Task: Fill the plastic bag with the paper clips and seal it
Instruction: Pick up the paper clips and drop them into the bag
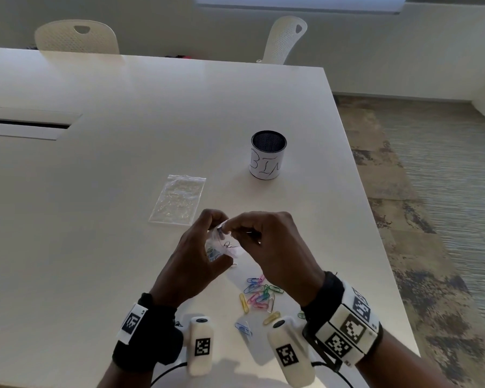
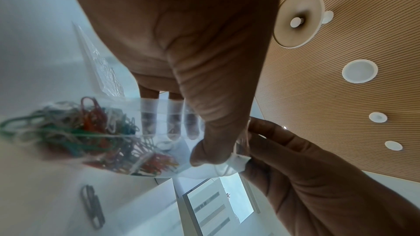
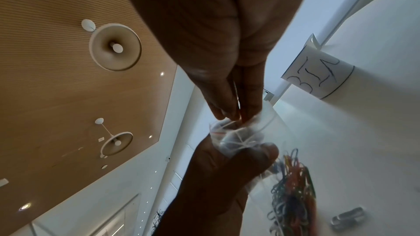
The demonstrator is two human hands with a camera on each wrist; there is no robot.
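1. Wrist-worn camera units with square coded markers (image 1: 201,347) sit closest to the head view, at about 6 o'clock; just beyond them the loose paper clips (image 1: 259,296) lie scattered on the white table (image 1: 95,191), below and between the two wrists.
2. Left hand (image 1: 192,256): fingers curled behind the small plastic bag (image 1: 221,245) and thumb pressed on its front near the mouth, so it grips the bag. The left wrist view shows the fingertips (image 2: 149,114) through the clear film.
3. Bag position: lifted off the table, held between both hands at about 12 o'clock from the loose pile. A tangle of coloured clips already sits in its lower part, hanging toward 7 o'clock from the left thumb.
4. Right hand (image 1: 266,245): thumb and forefinger pinch the bag's top edge at 3 o'clock of the left hand. Whether a clip is also in that pinch, I cannot tell.
5. Handling judgement: the film is thin, soft and slick, and crumples under the pinch; the load is light but shifts. Best hold is on the stiffer zip strip at the mouth, one hand at each end, contents hanging below.
6. Progress judgement: filling is partly done, since many clips remain on the table; the seal is not yet pressed.
7. Elsewhere: a second clear zip bag (image 1: 177,201) lies flat at 11 o'clock from the hands, and a mesh cup labelled "BIN" (image 1: 268,155) stands at 1 o'clock, well apart.
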